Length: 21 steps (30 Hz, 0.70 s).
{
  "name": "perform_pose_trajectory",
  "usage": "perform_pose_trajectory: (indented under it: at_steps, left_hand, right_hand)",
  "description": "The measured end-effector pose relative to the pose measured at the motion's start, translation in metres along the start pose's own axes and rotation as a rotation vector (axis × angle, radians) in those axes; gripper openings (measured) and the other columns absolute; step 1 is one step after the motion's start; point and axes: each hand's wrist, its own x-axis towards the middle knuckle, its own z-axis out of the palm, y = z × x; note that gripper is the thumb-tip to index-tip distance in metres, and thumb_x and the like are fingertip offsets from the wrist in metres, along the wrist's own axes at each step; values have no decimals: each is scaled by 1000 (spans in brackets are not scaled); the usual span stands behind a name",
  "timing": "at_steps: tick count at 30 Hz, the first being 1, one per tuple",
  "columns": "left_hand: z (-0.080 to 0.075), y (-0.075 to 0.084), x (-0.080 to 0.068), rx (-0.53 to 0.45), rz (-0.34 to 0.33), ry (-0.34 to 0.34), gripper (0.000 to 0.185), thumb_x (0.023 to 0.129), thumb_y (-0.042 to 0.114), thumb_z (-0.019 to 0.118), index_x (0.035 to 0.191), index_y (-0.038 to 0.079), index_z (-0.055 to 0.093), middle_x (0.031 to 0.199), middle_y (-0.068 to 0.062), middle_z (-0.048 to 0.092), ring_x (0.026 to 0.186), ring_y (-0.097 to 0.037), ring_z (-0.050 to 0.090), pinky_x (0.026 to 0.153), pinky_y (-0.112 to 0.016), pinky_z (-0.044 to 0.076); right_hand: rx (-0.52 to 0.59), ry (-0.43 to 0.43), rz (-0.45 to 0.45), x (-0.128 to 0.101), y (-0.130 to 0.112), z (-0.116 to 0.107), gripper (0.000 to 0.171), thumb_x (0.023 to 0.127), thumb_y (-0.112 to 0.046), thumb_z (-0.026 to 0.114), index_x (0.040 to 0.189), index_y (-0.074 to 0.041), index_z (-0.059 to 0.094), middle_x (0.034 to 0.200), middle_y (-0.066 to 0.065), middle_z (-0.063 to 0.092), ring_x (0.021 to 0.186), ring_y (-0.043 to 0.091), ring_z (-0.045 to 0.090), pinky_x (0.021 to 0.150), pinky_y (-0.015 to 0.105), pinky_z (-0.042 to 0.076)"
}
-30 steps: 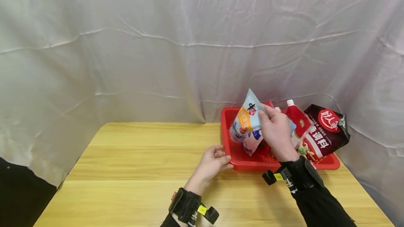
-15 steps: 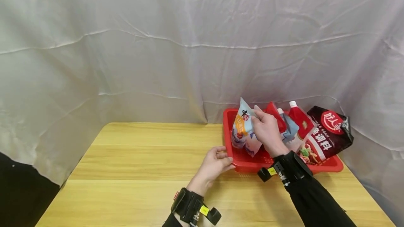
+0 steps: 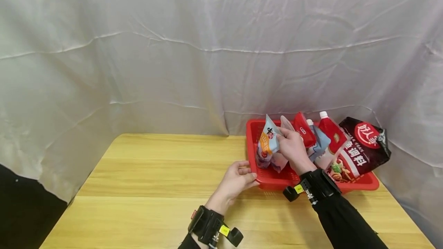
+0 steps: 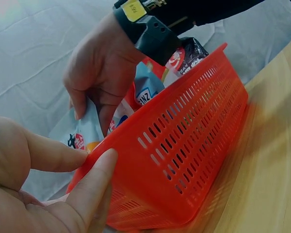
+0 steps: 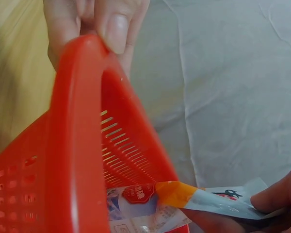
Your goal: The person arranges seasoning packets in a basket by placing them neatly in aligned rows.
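A red slotted plastic basket (image 3: 273, 184) stands at the right of the table. At its near left corner my left hand (image 3: 235, 180) pinches the rim between thumb and fingers, seen close up in the left wrist view. My right hand (image 3: 293, 147) pinches the top edge of a light blue and orange food pouch (image 3: 268, 140). That pouch stands upright inside the basket's left end, its lower part within the walls. In the right wrist view the pouch (image 5: 179, 198) leans across the basket's rim, with thumb and fingers on its upper end.
Also in the basket are a red packet (image 3: 304, 130), a blue-grey spouted pouch (image 3: 319, 141), a red pouch with a white cap (image 3: 331, 133) and a large dark seasoning bag (image 3: 367, 145) overhanging the right end. A pale curtain (image 3: 180, 68) hangs behind the wooden table (image 3: 145, 180).
My right hand has lowered the light blue pouch and moved it slightly left, deeper into the basket's left end. The left hand keeps its grip on the rim.
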Motion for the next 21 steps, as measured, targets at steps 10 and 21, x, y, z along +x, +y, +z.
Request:
perform_pose_trajectory:
  at_steps: [10,21]
  left_hand:
    - [-1,0,1,1,-12,5,52,95,-15,59,142,-16,38,123,-33,58,113,-48,66,90,-39,61]
    - [-2,-2,1,8,-7,1,52,95,-14,60,142,-15,38,124,-34,57,104,-36,70,89,-38,61]
  right_hand:
    - [-3,-29,26,0,4,2,51,111,-14,40,159,3,35,146,29,53,126,38,58,102,46,55]
    - [-216,-3,-106,-5,3,0,56,107,-13,48,159,3,35,153,29,46,128,41,56,104,54,49]
